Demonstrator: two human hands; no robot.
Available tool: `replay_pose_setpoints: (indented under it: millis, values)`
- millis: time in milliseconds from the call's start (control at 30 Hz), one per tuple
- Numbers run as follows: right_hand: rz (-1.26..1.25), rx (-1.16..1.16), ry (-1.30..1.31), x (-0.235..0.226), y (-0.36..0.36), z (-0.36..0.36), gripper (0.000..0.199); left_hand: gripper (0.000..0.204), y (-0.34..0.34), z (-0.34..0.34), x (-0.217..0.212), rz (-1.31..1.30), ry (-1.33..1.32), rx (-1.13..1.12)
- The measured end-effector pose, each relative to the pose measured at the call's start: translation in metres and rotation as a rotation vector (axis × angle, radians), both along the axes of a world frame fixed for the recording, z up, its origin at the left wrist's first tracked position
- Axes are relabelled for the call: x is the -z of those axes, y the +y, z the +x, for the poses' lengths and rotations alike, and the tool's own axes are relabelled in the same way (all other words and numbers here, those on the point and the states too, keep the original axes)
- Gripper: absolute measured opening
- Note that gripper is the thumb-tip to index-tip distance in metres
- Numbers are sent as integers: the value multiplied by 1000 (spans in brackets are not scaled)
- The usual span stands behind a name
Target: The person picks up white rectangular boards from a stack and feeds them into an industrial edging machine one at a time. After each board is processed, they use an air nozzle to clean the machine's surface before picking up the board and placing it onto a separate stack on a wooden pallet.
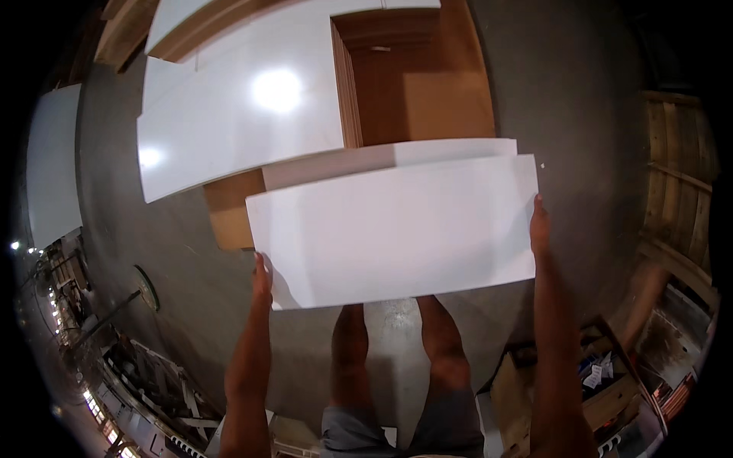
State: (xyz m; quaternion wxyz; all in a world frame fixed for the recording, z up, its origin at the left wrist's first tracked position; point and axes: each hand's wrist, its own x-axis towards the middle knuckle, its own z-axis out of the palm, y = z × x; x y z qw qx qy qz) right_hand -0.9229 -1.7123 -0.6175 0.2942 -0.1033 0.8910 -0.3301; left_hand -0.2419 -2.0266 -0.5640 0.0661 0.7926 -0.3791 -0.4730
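Note:
A white rectangular panel (397, 229) is held up in front of my legs, its right end a little higher in the view than its left. My left hand (262, 276) grips the left short edge near the lower corner, thumb along the edge. On the opposite short edge, my right hand (539, 225) is closed round the side. The fingers of both hands are mostly hidden under the panel. Just beyond its far edge lies another white panel (328, 166), partly covered by the held one.
A large glossy white board (237, 114) lies ahead, beside brown boards (424, 99). A brown piece (235, 206) pokes out at left. Wooden pallets (676, 168) stand far right. Near my right arm sits an open box (519, 389) with odds and ends. Clutter lines the lower left.

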Motion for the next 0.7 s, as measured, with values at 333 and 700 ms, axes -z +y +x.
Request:
replay_pose_setpoints:
  millis: [333,700]
  values:
    - [-82,84,20,33,6,-24,68,91,-18,-38,71,-100,10,-71]
    - [-500,1069,-844,14,30,130,79,82,59,-77,91,-75,667,-985]
